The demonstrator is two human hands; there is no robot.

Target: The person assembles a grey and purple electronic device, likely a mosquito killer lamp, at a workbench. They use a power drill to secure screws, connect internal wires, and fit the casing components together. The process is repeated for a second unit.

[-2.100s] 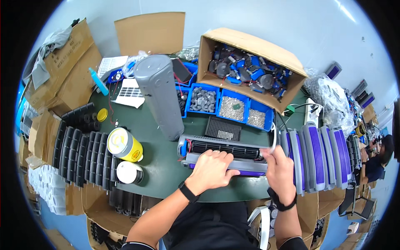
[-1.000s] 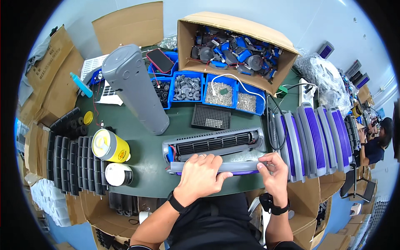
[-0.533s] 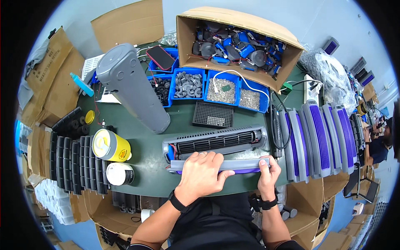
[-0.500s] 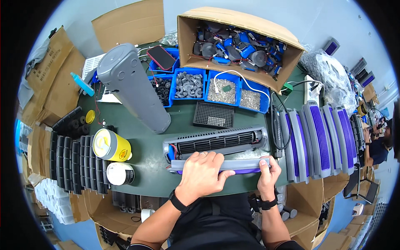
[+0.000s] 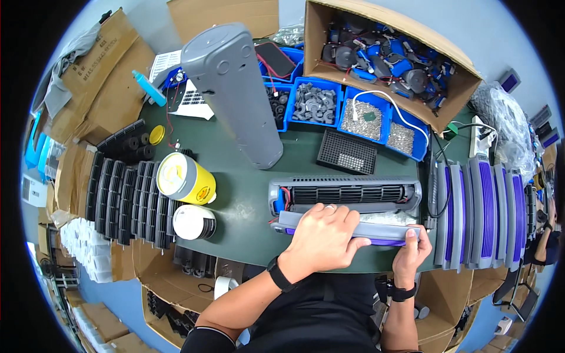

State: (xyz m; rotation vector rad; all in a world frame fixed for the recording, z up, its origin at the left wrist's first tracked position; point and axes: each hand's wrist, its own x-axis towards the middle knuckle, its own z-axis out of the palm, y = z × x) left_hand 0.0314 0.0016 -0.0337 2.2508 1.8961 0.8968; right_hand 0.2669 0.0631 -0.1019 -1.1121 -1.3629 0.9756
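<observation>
My left hand (image 5: 326, 238) lies over the left part of a long grey cover panel with a purple grille (image 5: 384, 233), fingers bent over its far edge and thumb along its near side. At the panel's right end, my right hand (image 5: 411, 254) grips it between thumb and fingers. Just behind the panel rests a grey open housing (image 5: 365, 181) with a black ribbed fan roller (image 5: 347, 194) inside. Something blue and red wires show at the housing's left end. My left palm and fingers hide the panel's middle.
A tall grey tower casing (image 5: 235, 100) stands behind left. Near a yellow-labelled tub (image 5: 187, 179) and a white tub (image 5: 191, 222) are black rollers (image 5: 126, 203). Blue parts bins (image 5: 315, 105), a carton of motors (image 5: 465, 97), a black perforated tray (image 5: 347, 152) and finished purple-grey panels (image 5: 485, 215) surround the work.
The whole view has shifted, so the bench and my hands appear farther right. Both hands keep hold of the panel, which stays in front of the housing.
</observation>
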